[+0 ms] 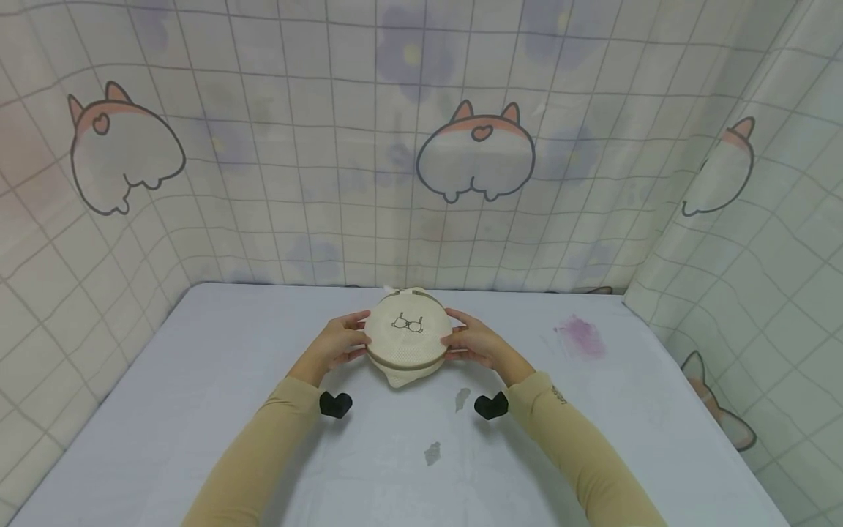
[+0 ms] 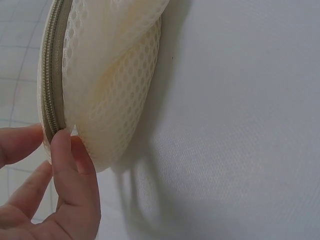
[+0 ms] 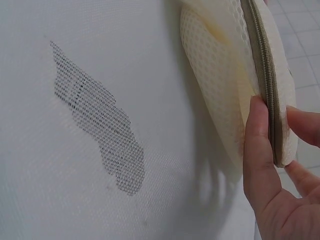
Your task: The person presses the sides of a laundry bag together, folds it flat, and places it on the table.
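Note:
A round cream mesh laundry pouch point(image 1: 408, 338) with a small bra drawing on top and a tan zipper around its rim sits on the white table point(image 1: 197, 380), at the middle. My left hand point(image 1: 342, 341) grips its left side, thumb point(image 2: 70, 170) against the zipper point(image 2: 50, 75). Its right side is gripped by my right hand point(image 1: 476, 342), whose thumb point(image 3: 260, 150) presses on the mesh point(image 3: 220, 80) beside the zipper point(image 3: 262, 65). The pouch point(image 2: 115, 75) looks closed and lifted a little at its edges.
Grey worn patches point(image 1: 462, 397) point(image 3: 100, 120) mark the tablecloth near me, and a pink stain point(image 1: 579, 335) lies to the right. Checked curtains with cartoon prints point(image 1: 474, 154) close off the back and both sides of the table.

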Action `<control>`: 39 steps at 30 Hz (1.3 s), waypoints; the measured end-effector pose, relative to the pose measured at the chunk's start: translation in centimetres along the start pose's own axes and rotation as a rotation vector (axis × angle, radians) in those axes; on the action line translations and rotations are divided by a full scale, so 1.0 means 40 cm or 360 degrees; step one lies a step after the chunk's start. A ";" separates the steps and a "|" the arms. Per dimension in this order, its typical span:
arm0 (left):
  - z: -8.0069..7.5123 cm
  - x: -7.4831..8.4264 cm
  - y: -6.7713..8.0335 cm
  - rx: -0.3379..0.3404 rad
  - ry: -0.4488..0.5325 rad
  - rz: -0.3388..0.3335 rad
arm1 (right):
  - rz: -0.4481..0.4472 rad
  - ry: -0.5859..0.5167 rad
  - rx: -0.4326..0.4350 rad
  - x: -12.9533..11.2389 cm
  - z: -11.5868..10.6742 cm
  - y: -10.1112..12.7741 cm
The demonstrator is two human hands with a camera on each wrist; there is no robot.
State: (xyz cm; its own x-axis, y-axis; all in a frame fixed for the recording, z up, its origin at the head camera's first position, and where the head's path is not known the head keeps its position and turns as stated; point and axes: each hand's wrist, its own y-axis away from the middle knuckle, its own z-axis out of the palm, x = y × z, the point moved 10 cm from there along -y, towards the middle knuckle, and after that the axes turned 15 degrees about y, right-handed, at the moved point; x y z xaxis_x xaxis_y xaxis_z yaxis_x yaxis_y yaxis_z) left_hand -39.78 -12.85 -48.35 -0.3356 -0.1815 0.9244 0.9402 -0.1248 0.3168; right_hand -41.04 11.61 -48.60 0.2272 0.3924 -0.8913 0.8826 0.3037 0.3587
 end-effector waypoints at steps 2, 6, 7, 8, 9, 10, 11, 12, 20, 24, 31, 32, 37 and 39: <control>0.002 -0.001 -0.001 0.0003 -0.0004 -0.0007 | 0.0003 -0.0003 0.0000 0.001 -0.002 0.002; 0.004 -0.001 -0.002 0.0018 -0.0028 -0.0020 | -0.0003 0.0001 -0.0007 0.000 -0.004 0.006; 0.004 -0.002 -0.002 0.0022 -0.0035 -0.0023 | -0.0009 0.0004 -0.0010 0.000 -0.004 0.006; 0.004 -0.002 -0.002 0.0025 -0.0043 -0.0025 | -0.0013 0.0007 -0.0012 0.000 -0.004 0.006; 0.005 -0.002 -0.002 0.0027 -0.0050 -0.0027 | -0.0017 0.0013 -0.0017 0.001 -0.005 0.005; 0.004 -0.003 -0.002 0.0029 -0.0062 -0.0026 | -0.0020 0.0018 -0.0022 0.001 -0.004 0.004; 0.004 -0.003 -0.002 0.0028 -0.0074 -0.0023 | -0.0020 0.0025 -0.0023 0.002 -0.003 0.003; 0.004 -0.003 -0.002 0.0025 -0.0089 -0.0020 | -0.0021 0.0035 -0.0025 0.003 -0.003 0.001; 0.006 0.000 -0.002 0.0028 -0.0169 -0.0004 | -0.0011 0.0123 -0.0010 -0.003 -0.004 0.001; 0.004 0.000 -0.002 0.0021 -0.0148 -0.0004 | -0.0007 0.0145 -0.0011 -0.007 -0.005 0.001; 0.001 0.000 -0.002 0.0038 -0.0128 -0.0005 | -0.0011 0.0141 0.0000 -0.019 -0.014 0.008; 0.001 0.000 -0.002 0.0045 -0.0122 -0.0005 | -0.0025 0.0139 0.0004 -0.023 -0.016 0.009; 0.005 0.004 0.005 0.0061 -0.0075 0.0005 | -0.0066 0.0142 0.0035 -0.035 -0.025 0.015; 0.010 0.008 0.008 0.0054 -0.0059 0.0017 | -0.0059 0.0153 0.0045 -0.035 -0.029 0.015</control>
State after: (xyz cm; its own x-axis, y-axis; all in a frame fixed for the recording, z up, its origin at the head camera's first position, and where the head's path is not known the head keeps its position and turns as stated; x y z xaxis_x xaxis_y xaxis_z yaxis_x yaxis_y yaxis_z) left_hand -39.56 -12.57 -47.89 -0.3239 -0.1463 0.9347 0.9453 -0.0899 0.3135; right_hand -41.29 12.26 -46.82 0.1548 0.4630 -0.8727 0.9014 0.2953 0.3166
